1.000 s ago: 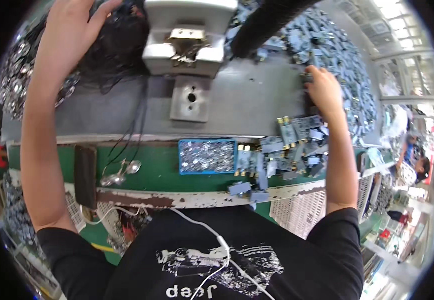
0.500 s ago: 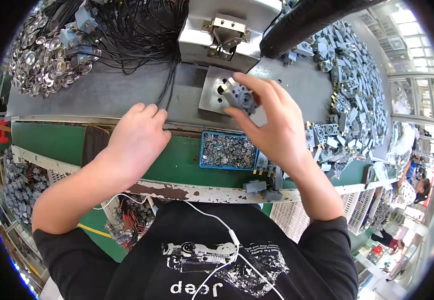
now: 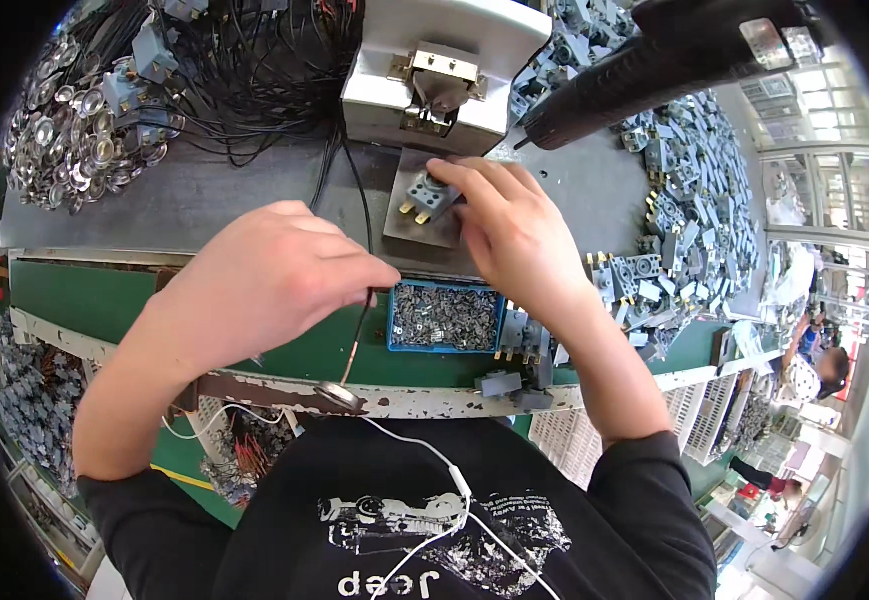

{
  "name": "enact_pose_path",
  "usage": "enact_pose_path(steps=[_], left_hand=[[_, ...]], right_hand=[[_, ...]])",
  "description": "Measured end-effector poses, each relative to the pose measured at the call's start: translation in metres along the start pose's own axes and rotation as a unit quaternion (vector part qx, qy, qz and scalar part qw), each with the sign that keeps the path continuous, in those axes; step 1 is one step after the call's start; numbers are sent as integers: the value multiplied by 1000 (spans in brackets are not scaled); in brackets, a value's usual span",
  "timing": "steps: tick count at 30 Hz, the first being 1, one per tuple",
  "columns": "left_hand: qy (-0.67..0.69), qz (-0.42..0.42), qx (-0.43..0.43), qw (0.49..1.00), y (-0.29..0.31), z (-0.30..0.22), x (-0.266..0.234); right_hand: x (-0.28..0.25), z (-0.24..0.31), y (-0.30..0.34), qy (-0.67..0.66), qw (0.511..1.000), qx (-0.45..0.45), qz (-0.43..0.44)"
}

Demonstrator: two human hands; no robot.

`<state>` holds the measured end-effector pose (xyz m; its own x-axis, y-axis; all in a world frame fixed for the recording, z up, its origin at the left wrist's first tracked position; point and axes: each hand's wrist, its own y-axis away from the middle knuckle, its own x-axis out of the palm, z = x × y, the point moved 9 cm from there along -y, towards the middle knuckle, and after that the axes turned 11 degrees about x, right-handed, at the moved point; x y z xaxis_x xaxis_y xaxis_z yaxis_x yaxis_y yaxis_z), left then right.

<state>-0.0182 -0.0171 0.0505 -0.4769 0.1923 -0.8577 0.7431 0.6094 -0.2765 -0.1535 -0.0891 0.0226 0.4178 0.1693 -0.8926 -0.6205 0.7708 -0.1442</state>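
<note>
My left hand (image 3: 274, 275) is closed, its thumb and forefinger pinching a black wire (image 3: 362, 210). A bare copper-coloured stretch shows low on that wire, and a round metal cap (image 3: 338, 396) hangs at its lower end over the table's front edge. My right hand (image 3: 514, 225) has its fingers on a grey plug body (image 3: 428, 197) with two brass pins. The plug lies on a flat metal block (image 3: 419, 232), pins toward me. Its right side is partly covered by my fingers.
Behind the block stands a machine head (image 3: 444, 85). A black tube (image 3: 594, 95) slants in from the upper right. Grey plug bodies (image 3: 694, 210) pile up at right, metal caps (image 3: 79, 130) and black wires at left. A blue tray (image 3: 444, 318) of small metal parts sits near the front edge.
My right hand has brought the plug down onto the metal block and turned its pins toward me. My left hand has moved right and nearer, drawing out the wire with the cap.
</note>
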Motion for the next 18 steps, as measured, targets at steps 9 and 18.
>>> enact_pose_path(steps=[9,18], left_hand=[[-30,43,-9,999,-4,-4,11],[-13,38,-5,999,-5,-3,10]], right_hand=[[-3,2,-3,-42,998,-7,-37],[6,15,12,-10,995,-24,-93]])
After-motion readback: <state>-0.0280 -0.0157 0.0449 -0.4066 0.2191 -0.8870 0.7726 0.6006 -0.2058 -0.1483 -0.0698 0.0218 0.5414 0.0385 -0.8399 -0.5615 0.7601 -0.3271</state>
